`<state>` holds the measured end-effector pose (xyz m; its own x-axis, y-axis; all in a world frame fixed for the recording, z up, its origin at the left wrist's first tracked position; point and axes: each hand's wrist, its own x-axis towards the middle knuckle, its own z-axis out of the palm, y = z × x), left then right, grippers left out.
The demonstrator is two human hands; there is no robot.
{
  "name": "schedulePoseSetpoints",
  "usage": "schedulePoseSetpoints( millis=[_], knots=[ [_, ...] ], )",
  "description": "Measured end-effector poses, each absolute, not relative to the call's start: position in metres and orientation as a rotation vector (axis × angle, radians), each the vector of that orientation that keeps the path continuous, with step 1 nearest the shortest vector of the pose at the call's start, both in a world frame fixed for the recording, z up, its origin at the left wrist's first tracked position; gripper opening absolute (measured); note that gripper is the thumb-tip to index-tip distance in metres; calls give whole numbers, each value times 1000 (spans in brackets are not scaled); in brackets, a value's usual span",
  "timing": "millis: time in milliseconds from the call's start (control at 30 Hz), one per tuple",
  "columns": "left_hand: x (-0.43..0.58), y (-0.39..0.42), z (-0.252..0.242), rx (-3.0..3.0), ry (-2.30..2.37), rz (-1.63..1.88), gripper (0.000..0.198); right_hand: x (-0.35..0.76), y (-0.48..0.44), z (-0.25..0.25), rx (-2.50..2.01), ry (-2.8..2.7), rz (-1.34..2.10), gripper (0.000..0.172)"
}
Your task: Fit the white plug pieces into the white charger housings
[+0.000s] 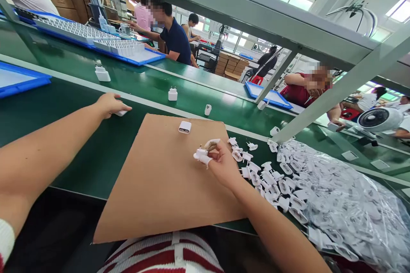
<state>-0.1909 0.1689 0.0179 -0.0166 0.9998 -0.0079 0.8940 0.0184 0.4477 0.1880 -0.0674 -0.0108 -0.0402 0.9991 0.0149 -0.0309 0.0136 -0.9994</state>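
Note:
My left hand (110,106) reaches to the left of the cardboard sheet (153,179), its fingers closed around a white charger block (121,113) at the near edge of the green belt. Part of that block is hidden by the fingers. Over the right half of the cardboard, my right hand (222,162) pinches a white plug head (201,155) with metal pins. White covers sit on its thumb and a fingertip. A white charger block (185,127) rests by itself near the cardboard's far edge, open end facing me.
White adapters with pins (172,94) stand on the green belt (137,83). Loose plug heads (269,179) lie right of the cardboard, beside a clear plastic bag (355,196) full of them. A slanted metal post (326,89) rises at right. Co-workers sit across the belt.

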Motion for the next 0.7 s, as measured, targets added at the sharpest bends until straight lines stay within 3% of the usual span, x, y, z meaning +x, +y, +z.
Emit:
schedulePoseSetpoints(
  millis=[200, 300, 400, 567, 700],
  knots=[
    [-113, 135, 15, 1790, 1511, 554, 129, 184, -70, -36, -1222, -1180, 1287, 66],
    [-89, 120, 18, 1786, 1452, 353, 107, 198, -68, -43, -1303, -1400, 1185, 40],
    [-72, 124, 30, 1908, 1548, 128, 102, 220, -55, -42, -1433, -1526, 949, 23],
    [-11, 172, 47, 2214, 1562, 233, 95, 244, -32, -19, -1406, -1087, 1083, 44],
    [55, 210, 37, 2229, 1688, 208, 105, 243, -34, -1, -1199, -866, 1318, 54]
  ],
)
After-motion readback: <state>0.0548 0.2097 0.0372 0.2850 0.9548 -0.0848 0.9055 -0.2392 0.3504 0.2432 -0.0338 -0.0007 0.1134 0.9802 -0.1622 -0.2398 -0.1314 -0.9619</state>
